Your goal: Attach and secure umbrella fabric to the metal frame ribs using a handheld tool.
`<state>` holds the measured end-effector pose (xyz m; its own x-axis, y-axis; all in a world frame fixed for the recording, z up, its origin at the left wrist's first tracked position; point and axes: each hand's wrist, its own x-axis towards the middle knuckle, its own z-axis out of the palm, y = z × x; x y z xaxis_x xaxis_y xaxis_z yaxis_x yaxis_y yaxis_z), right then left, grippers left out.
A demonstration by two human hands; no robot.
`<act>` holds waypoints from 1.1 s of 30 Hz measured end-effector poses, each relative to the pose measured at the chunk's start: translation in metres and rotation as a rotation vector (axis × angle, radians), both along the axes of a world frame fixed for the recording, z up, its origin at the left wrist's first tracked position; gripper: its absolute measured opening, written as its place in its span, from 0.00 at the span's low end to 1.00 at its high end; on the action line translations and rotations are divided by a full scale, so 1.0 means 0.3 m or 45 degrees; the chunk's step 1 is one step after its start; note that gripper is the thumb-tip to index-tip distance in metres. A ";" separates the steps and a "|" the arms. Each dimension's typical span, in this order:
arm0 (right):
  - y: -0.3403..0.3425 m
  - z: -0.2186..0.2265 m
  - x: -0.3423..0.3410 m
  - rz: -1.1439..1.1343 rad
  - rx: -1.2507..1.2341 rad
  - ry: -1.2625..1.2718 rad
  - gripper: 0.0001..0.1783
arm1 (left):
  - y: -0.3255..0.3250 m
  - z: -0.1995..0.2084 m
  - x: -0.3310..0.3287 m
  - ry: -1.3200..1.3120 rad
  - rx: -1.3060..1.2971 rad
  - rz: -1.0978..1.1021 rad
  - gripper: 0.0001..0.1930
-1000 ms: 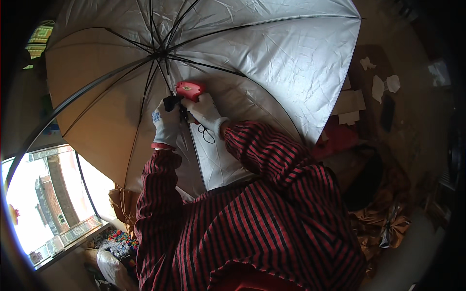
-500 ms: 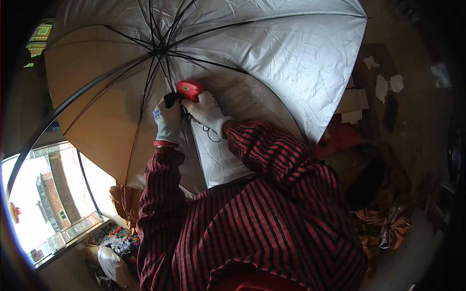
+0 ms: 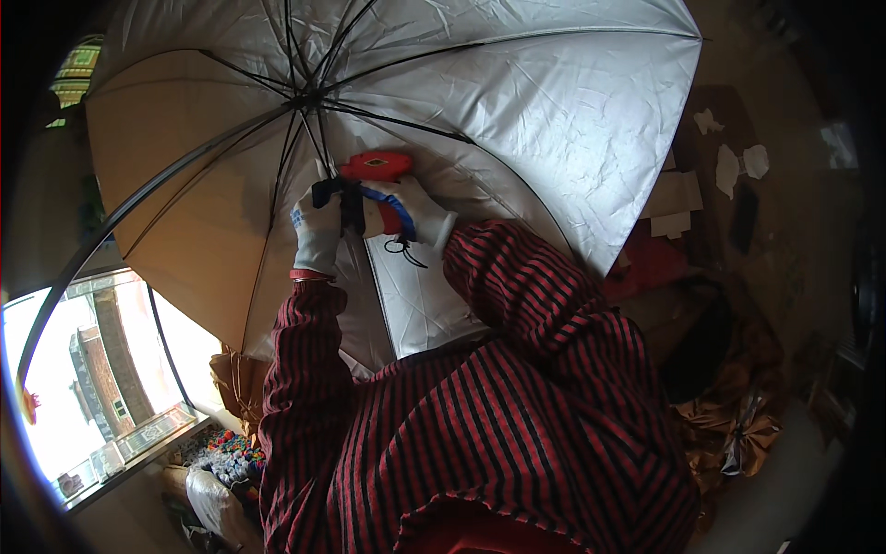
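Observation:
A large open umbrella (image 3: 563, 120) spreads in front of me, its silvery inside and black ribs facing me. My left hand (image 3: 317, 229), in a white knitted glove, is closed at a rib below the hub, with a small black piece (image 3: 324, 191) at its fingertips; whether that is a strap tie or part of the glove I cannot tell. My gloved right hand (image 3: 426, 210) grips a red pistol-shaped hand tool (image 3: 377, 166) with a blue-and-red handle and a black cord loop (image 3: 403, 251). The tool's dark front end meets the left fingers; its tip is hidden.
The curved black umbrella shaft (image 3: 157, 180) runs from the hub to the lower left. A bright window (image 3: 138, 369) with a sill is at left, above a plastic-wrapped bundle (image 3: 217, 503). Brown crumpled wrapping (image 3: 729, 429) and pale cardboard pieces (image 3: 674, 198) lie at right.
My right hand has turned the red tool and shifted slightly right, so its blue-and-red handle now shows. My left hand stays at nearly the same place.

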<state>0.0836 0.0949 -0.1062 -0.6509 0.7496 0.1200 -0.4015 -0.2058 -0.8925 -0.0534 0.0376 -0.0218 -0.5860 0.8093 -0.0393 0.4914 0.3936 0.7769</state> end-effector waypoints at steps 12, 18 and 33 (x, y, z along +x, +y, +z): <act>0.039 0.049 0.031 0.447 -0.816 0.467 0.14 | 0.001 0.019 -0.002 -0.170 -0.066 0.008 0.08; 0.037 0.077 0.016 0.551 -1.074 0.486 0.12 | 0.008 0.033 0.003 -0.130 -0.098 -0.034 0.08; 0.118 0.125 -0.020 0.456 -0.915 -0.124 0.11 | -0.005 -0.122 -0.044 0.518 -0.103 -0.123 0.13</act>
